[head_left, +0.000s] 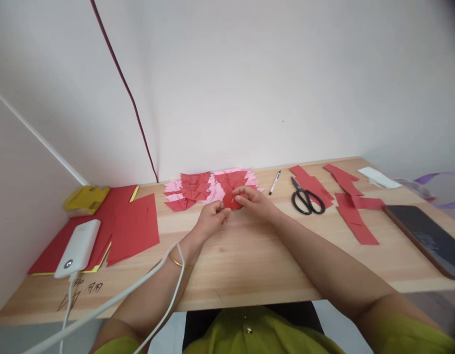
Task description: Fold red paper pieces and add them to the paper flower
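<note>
A small piece of red paper (229,200) is held up between my two hands over the middle of the table. My left hand (213,216) pinches its lower left edge, fingers closed. From the right, my right hand (254,201) grips it with thumb and forefinger. Part of the paper is hidden by the fingers. Just behind the hands lie folded red paper pieces (195,186) and pink paper pieces (212,189), layered with pointed edges.
Black-handled scissors (307,200) and a pen (275,183) lie right of the hands, near red paper strips (354,219). A phone (428,236) sits at the right edge. Red sheets (135,226), a white power bank (78,248) and a yellow packet (86,199) are left. A white cable (120,295) crosses my left arm.
</note>
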Tool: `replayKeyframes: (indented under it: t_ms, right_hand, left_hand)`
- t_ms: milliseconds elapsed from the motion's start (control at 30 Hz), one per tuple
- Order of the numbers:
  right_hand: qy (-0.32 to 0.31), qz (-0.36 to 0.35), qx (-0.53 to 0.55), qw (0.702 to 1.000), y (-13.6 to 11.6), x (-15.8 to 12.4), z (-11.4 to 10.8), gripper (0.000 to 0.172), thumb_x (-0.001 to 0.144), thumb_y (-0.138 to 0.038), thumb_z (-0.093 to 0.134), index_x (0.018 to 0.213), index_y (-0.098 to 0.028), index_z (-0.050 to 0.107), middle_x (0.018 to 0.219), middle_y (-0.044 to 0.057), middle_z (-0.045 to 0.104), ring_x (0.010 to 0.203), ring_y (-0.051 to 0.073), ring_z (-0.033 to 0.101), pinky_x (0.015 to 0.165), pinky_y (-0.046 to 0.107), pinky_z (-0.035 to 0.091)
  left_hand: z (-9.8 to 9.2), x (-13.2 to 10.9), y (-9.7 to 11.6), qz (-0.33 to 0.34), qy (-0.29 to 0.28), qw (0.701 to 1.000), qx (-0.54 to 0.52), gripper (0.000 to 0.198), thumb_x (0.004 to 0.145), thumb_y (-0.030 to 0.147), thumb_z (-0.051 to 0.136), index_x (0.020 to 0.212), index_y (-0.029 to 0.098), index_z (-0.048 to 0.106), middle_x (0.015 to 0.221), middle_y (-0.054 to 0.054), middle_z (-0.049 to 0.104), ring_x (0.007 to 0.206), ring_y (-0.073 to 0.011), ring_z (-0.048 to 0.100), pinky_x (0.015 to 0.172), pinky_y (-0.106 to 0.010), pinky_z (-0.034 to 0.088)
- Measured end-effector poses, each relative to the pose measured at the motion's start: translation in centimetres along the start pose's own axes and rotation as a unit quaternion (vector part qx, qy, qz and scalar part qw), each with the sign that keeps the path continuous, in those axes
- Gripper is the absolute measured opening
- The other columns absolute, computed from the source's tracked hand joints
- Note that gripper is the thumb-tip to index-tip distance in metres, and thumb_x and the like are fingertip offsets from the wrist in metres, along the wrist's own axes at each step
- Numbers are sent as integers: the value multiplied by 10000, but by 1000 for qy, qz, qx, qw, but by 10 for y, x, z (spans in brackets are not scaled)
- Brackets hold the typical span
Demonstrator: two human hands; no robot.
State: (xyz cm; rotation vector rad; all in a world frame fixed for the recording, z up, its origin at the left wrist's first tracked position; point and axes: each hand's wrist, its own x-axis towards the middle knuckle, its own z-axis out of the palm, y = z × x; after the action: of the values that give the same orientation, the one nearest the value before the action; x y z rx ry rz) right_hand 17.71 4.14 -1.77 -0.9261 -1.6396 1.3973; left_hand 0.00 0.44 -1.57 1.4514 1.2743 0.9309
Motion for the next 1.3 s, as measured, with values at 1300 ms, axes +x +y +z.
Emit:
replayKeyframes:
  t_ms: [1300]
  right_hand:
    - [6, -36, 66, 997, 11, -2, 10, 277, 737, -400, 658, 932, -208, 617, 882, 28, 653, 781, 151, 603, 697, 285, 477]
  left_hand:
    - [0, 6, -6, -17, 22, 981, -191, 170, 667, 273, 676, 732, 122, 633, 587, -4, 588, 547, -87, 521, 584, -222, 411]
